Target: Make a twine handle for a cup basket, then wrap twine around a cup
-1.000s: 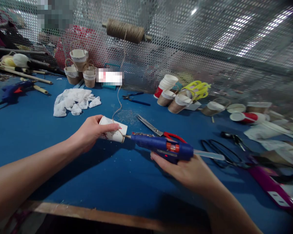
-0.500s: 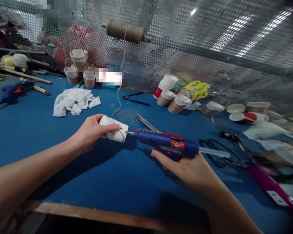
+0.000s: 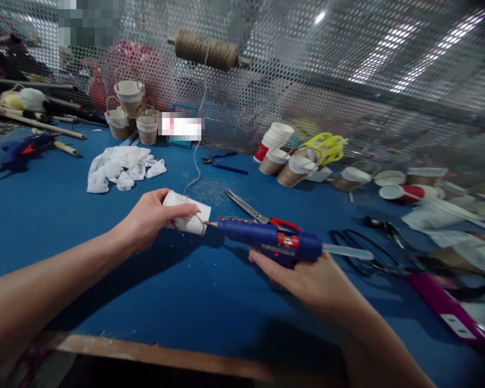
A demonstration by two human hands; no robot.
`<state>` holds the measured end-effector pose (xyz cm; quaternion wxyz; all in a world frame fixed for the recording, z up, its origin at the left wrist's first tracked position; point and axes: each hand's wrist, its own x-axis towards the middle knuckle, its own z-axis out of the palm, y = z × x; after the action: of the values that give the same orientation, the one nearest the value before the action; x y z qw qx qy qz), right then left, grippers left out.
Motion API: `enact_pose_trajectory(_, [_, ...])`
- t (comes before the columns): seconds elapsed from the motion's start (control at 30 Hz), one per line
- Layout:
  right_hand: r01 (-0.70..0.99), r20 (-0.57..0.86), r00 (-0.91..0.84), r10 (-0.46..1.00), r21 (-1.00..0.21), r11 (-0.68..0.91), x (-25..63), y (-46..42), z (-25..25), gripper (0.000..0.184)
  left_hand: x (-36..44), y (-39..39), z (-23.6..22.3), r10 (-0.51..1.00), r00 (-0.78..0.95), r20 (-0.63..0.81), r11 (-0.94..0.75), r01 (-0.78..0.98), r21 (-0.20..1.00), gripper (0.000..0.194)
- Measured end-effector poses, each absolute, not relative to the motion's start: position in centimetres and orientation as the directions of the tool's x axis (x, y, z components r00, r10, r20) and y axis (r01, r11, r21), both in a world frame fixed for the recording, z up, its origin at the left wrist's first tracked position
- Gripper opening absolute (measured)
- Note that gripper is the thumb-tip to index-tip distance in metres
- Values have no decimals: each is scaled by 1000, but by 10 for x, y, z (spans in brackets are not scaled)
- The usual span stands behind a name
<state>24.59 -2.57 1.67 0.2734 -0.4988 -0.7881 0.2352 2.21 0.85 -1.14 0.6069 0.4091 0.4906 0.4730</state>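
With right hand [image 3: 303,272] wrapped round gun [image 3: 253,234], pointing nozzle [image 3: 212,224] left at twine [image 3: 201,219], nearly along the long axis of cup [image 3: 189,224], pinched sideways in left hand [image 3: 152,216] above worktop [image 3: 202,310].

The left hand [image 3: 150,220] is bare, as are its wrist and the slim left forearm [image 3: 60,277], out to the left edge. The right hand [image 3: 309,280] is bare too; its right forearm [image 3: 382,339] is likewise uncovered to the near edge, where shadow dims it.
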Motion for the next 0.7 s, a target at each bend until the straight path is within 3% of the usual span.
enact_pose_trajectory(0.1, [740,55,-284,957,-622,256,246,-27,19,20,23,7,-12,985,52,-164,170,-155,973,30])
enact_pose_trajectory(0.27, [684,-143,-224,964,-728,51,245,-27,28,25,25,5,-12,997,26,-68,71,-165,984,34])
enact_pose_trajectory(0.53, [586,-216,-347,912,-810,31,249,-24,28,28,23,4,-15,998,-7,70,-70,-164,984,32])
enact_pose_trajectory(0.7, [385,-292,-376,880,-913,-138,253,-22,22,25,23,0,-14,984,-22,177,-178,-53,983,28])
